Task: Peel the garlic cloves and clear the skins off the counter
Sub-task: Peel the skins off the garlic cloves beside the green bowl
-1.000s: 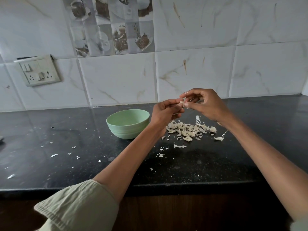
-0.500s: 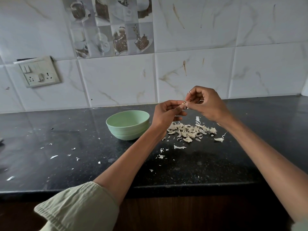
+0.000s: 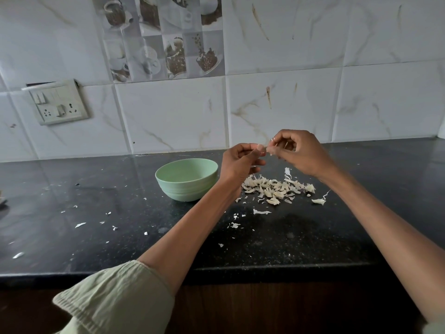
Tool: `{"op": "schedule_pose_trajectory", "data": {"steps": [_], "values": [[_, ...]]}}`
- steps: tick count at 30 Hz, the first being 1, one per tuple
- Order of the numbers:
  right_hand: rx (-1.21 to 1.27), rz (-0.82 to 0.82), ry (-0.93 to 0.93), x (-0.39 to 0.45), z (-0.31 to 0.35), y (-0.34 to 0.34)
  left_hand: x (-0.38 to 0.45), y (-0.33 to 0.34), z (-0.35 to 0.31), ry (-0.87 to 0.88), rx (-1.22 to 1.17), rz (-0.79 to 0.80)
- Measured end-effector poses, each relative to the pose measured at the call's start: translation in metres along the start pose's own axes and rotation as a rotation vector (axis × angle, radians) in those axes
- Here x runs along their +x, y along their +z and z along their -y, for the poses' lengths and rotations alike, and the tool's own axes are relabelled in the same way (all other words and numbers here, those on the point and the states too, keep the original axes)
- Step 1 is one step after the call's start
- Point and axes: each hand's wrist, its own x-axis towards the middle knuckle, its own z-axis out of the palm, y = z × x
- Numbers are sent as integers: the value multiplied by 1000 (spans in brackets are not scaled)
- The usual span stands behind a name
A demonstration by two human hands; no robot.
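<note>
Both hands up; left hand [image 3: 237, 162] and right hand [image 3: 298, 153] pinch one garlic clove [image 3: 267, 150], fingers curled; skin may scatter beyond the pile [image 3: 274, 189] at five o'clock.

Mint-green bowl [image 3: 186, 179]; black speckled counter [image 3: 96, 213]; off-white skins [image 3: 274, 189].

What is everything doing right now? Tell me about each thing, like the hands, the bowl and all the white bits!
Left hand: raised above the counter, pinching a small pale garlic clove.
Right hand: raised, fingers pinching at the same clove.
Round pale green bowl: upright on the counter; no contents show.
Pile of white garlic skins: heaped right of the bowl.
Black stone counter: littered with loose skin flakes.
White wall socket: nothing plugged in.
</note>
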Motion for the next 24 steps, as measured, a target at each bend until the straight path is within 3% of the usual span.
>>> {"op": "schedule_pose_trajectory", "data": {"steps": [12,24], "values": [[-72,-68,-107,1,7,-4,-2,1,0,69,34,90],[-101,-74,-130,-1,8,-2,0,0,2,80,58,39]]}}
